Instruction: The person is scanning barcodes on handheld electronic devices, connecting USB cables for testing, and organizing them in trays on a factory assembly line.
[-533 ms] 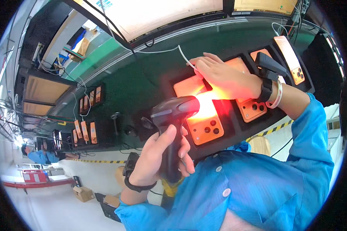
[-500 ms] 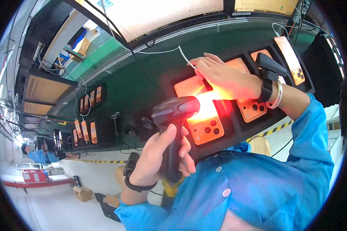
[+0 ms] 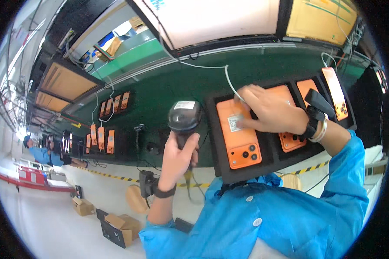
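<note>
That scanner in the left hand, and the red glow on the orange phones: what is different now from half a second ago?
The red glow is gone from the nearest orange phone. The scanner, still gripped by the left hand, has swung from pointing sideways at the phones to head-up. The right hand has slid so its fingertips press the white label. The black tray and other phones stayed put.

Bare green belt (image 3: 168,93) lies open left of the black tray (image 3: 218,142); the white cable (image 3: 203,67) crosses above it, apparently loose.
</note>
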{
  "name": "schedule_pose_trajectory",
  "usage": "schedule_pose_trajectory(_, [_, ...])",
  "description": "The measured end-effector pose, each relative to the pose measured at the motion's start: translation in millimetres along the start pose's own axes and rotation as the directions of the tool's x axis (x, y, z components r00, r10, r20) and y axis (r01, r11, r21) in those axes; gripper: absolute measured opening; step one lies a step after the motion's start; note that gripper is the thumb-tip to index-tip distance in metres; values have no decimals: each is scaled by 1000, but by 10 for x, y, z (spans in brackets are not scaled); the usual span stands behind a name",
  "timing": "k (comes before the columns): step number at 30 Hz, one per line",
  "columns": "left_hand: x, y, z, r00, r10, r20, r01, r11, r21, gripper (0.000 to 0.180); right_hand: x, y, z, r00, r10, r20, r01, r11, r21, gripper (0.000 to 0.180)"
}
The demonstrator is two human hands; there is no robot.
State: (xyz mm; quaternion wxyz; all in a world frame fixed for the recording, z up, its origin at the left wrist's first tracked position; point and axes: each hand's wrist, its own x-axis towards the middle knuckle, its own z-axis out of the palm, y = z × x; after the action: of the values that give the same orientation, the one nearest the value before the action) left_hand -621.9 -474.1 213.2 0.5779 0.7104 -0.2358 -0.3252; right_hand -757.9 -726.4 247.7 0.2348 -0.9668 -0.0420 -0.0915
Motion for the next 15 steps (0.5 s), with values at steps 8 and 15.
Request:
schedule_pose_trajectory(8, [286, -1610, 85, 992, 95, -79, -54, 908, 415, 38, 25, -9, 86, 999, -34, -39, 33, 999, -16, 50])
schedule_pose_trajectory(15, [858, -2861, 481, 984, 56, -170, 14, 924, 382, 49, 118, -126, 25, 991, 118, 60, -123, 988, 92, 39])
